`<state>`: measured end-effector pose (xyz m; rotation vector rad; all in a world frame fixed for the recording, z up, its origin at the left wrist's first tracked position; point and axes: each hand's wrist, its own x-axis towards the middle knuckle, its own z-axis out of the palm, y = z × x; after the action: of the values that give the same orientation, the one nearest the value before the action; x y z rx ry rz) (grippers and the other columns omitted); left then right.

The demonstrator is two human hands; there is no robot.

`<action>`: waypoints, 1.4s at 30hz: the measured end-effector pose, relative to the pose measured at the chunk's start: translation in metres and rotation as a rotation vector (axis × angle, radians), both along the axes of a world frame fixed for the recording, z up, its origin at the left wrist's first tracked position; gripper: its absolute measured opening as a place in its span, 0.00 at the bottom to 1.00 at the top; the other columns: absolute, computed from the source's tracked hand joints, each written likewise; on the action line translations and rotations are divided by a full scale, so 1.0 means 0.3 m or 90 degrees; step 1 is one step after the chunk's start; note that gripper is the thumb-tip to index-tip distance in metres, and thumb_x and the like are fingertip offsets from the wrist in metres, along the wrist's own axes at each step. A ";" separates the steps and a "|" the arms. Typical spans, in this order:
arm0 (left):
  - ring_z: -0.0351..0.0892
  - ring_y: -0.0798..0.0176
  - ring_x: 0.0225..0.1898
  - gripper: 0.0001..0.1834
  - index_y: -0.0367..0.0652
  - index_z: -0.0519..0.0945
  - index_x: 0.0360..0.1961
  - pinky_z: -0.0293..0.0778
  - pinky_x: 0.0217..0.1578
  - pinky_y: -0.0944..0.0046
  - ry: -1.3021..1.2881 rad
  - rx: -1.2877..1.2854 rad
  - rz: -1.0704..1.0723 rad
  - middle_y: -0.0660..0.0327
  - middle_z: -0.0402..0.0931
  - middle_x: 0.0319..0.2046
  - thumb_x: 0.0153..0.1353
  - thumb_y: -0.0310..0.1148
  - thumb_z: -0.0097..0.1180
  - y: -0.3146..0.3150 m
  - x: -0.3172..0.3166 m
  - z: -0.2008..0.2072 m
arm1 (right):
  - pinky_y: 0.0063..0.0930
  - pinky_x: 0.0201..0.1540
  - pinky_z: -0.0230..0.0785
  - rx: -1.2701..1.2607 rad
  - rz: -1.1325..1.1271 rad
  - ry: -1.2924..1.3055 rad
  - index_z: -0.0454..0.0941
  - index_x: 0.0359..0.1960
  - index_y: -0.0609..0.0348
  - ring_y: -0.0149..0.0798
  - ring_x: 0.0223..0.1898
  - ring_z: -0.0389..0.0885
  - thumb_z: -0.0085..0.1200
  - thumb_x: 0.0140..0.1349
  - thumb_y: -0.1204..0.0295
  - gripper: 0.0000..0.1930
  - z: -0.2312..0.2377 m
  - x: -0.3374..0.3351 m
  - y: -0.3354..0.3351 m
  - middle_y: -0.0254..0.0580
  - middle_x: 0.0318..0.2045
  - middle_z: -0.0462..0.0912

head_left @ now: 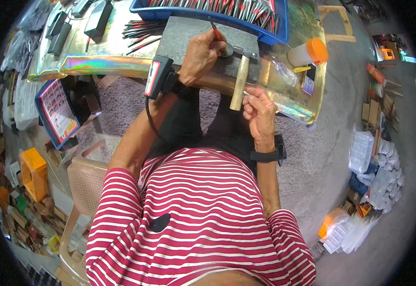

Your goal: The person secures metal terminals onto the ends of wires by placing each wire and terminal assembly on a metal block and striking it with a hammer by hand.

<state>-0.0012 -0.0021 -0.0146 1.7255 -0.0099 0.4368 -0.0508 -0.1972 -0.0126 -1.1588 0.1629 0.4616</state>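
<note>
My left hand [202,56] is closed around a slender red-and-black rod [215,31], held upright over a grey slab [182,40]. A small round metal piece [228,49] shows beside its fingertips. Just to the right lies a hammer [240,83], its metal head on the slab and its pale wooden handle pointing toward me over the table edge. My right hand [259,109] is beside the handle's end, apart from it, with its fingers curled and pinched. Something small and pale may be between those fingertips, too small to name.
A blue tray [208,13] full of red-and-black rods stands behind the slab, with a pile of dark rods [143,32] to its left. An orange-lidded jar [308,52] and a phone [309,79] are at right. A cabled device [158,76] sits at my left wrist.
</note>
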 end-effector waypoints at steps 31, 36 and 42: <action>0.72 0.50 0.25 0.09 0.40 0.66 0.26 0.68 0.24 0.62 -0.159 0.326 -0.059 0.54 0.69 0.21 0.42 0.17 0.46 0.007 -0.003 0.021 | 0.14 0.11 0.51 -0.100 0.087 0.021 0.68 0.33 0.68 0.22 0.12 0.60 0.43 0.58 0.67 0.13 0.082 0.065 0.058 0.38 0.16 0.68; 0.71 0.48 0.23 0.07 0.40 0.65 0.25 0.67 0.23 0.61 -0.188 0.336 -0.049 0.54 0.67 0.20 0.44 0.18 0.44 0.011 -0.004 0.011 | 0.16 0.13 0.52 -0.405 0.115 -0.347 0.69 0.30 0.63 0.22 0.13 0.60 0.41 0.60 0.66 0.11 0.266 0.058 0.035 0.31 0.14 0.66; 0.70 0.47 0.25 0.06 0.40 0.64 0.26 0.66 0.23 0.59 -0.180 0.327 -0.061 0.53 0.67 0.21 0.45 0.19 0.43 0.003 0.004 0.015 | 0.21 0.20 0.59 -0.580 0.133 -0.610 0.69 0.34 0.66 0.26 0.17 0.66 0.43 0.59 0.71 0.09 0.451 0.052 0.035 0.35 0.15 0.68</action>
<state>0.0000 -0.0011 -0.0102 2.1386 -0.4403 0.6421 -0.0352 -0.1867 0.1228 -2.1822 -0.6545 -0.0638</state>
